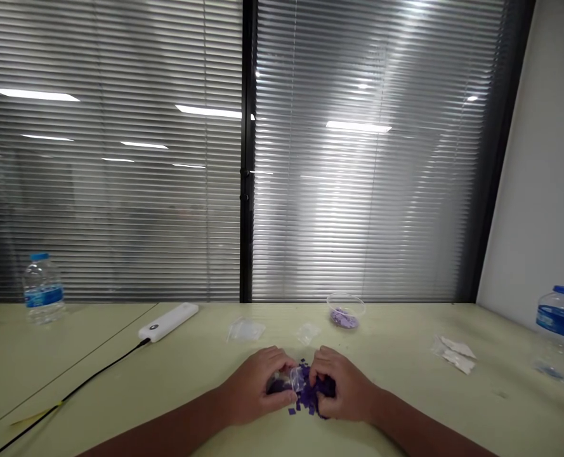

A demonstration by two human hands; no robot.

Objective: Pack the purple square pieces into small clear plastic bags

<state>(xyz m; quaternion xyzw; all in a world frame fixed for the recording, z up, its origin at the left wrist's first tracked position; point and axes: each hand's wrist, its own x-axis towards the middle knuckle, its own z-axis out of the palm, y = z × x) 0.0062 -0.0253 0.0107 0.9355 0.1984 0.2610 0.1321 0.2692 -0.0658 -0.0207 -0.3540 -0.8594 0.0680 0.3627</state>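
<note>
Low in the middle of the head view, my left hand [257, 386] curls its thumb and fingers around a small clear plastic bag [297, 379]. Something dark shows inside its grip, partly hidden. Beside it, my right hand [341, 384] has its fingers bent and closed on small dark purple square pieces [305, 395]. These pieces lie in a heap on the table between both hands, with a few loose ones at the near edge. The bag's mouth faces the heap. How many pieces the right fingers hold is hidden.
A clear round dish [346, 311] with light purple pieces stands behind the hands. Clear bags [245, 329] and white packets [457, 353] lie on the table [396, 355]. A white power bank [168, 322] with a black cable is left; bottles [44, 289] stand at both sides.
</note>
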